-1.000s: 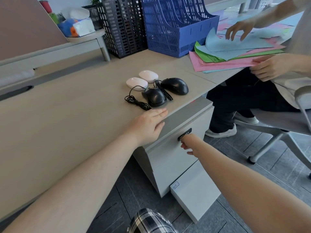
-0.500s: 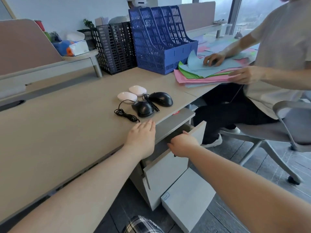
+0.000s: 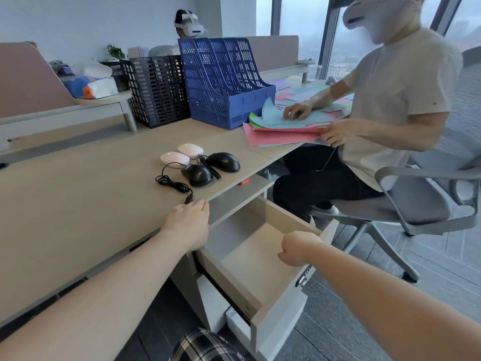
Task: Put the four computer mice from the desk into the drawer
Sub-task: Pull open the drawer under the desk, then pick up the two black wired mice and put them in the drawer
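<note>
Left hand (image 3: 188,221) flat on the bench (image 3: 78,204) edge, palm down, fingers (image 3: 201,205) released and holding nothing, just short of a coiled black cable (image 3: 171,182). Right hand (image 3: 296,247) clenched over the front panel of the drawer (image 3: 250,259), fingers curled out of view behind the rim. Drawer pulled well out beneath the bench, its pale interior bare. All four mice on the bench, grouped near the edge above the drawer: two white mice (image 3: 175,159) side by side at the back, two black mice (image 3: 197,174) in front and to the right, cords between them. Beyond, a blue file rack (image 3: 223,84) and a black file rack (image 3: 156,89). At right, a seated person (image 3: 390,105) handling coloured paper sheets (image 3: 276,131).
</note>
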Available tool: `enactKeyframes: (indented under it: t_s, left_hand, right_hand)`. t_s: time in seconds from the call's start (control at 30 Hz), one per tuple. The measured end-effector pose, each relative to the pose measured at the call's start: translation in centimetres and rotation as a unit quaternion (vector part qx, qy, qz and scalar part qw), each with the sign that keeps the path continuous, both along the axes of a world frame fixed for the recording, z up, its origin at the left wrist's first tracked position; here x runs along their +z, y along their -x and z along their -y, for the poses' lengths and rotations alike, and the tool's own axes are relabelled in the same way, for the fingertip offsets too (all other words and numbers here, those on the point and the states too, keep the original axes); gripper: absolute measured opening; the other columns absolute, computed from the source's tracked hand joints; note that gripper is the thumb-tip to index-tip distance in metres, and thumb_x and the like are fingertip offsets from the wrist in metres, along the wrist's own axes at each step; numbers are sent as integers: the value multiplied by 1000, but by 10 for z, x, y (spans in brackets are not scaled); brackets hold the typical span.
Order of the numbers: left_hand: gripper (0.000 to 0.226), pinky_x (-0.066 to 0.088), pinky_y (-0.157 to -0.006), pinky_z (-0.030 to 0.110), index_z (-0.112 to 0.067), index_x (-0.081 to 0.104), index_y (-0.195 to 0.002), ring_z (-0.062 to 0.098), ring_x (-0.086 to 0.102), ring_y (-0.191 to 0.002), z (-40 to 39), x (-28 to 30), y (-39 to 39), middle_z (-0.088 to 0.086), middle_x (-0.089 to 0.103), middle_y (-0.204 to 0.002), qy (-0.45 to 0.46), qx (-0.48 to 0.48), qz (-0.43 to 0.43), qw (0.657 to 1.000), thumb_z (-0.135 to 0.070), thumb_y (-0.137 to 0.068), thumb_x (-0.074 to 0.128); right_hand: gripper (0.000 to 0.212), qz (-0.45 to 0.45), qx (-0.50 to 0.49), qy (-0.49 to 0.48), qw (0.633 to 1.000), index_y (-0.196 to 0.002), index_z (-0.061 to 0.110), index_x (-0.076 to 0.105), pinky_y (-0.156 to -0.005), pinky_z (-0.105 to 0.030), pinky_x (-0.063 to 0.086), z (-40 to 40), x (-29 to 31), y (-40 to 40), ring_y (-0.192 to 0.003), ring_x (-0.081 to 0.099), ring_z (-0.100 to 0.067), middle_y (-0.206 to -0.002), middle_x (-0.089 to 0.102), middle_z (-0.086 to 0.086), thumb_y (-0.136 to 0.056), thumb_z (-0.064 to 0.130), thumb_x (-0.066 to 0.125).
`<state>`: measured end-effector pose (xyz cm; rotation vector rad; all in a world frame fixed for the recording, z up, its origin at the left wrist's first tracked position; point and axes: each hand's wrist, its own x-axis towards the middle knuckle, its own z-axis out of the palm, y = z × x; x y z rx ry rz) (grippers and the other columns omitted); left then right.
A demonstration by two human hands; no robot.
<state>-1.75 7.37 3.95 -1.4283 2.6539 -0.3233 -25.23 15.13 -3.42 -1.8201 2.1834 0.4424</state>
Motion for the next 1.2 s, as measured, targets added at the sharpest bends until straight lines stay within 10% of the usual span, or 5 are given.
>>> enactKeyframes:
  t_s: [0.37, 0.63, 0.77, 1.03, 1.2]
  left_hand:
    - [39, 40, -95, 39, -15, 45, -132, 23, 48, -121, 2, 5, -9, 3, 52, -131, 1, -3, -60, 998, -34, -98, 42]
    - [50, 43, -89, 42, -25, 35, -140, 31, 37, -125, 37, 15, -8, 6, 37, -141, 4, 148, -212, 966, -48, -95, 40]
    - [63, 39, -95, 44, -31, 24, -147, 38, 34, -126, 63, 16, 0, 8, 27, -148, -27, 189, -240, 952, -57, -92, 41]
    - [72, 32, -105, 52, -52, 12, -145, 52, 12, -137, 120, 13, 33, 3, -3, -160, -105, 235, -242, 935, -64, -83, 46]
    - [55, 44, -85, 44, -34, 40, -132, 41, 45, -119, 130, 11, 38, 10, 36, -141, -94, 216, -211, 949, -55, -81, 46]
  right_hand:
    - [41, -2, 3, -13, 1000, -91, 9, 65, -75, -36, 50, 0, 10, -7, -86, 58, -27, -83, 56, 0, -96, 38, 36]
    - [28, 120, -31, 276, 953, -93, 15, 61, -63, -30, 45, 62, 59, -41, -86, 61, -27, -83, 60, 0, -94, 34, 40]
    - [33, 149, -11, 366, 919, -118, 17, 56, -84, -38, 48, 104, 77, -54, -115, 50, -27, -114, 61, -5, -94, 37, 46]
    - [63, 189, -53, 311, 930, -140, 35, 32, -104, -51, 34, 188, 85, -68, -139, 26, -28, -143, 42, -4, -82, 51, 53]
    - [76, 209, -54, 219, 952, -144, 42, 23, -106, -51, 35, 219, 84, -65, -136, 33, -33, -149, 33, -5, -78, 54, 57]
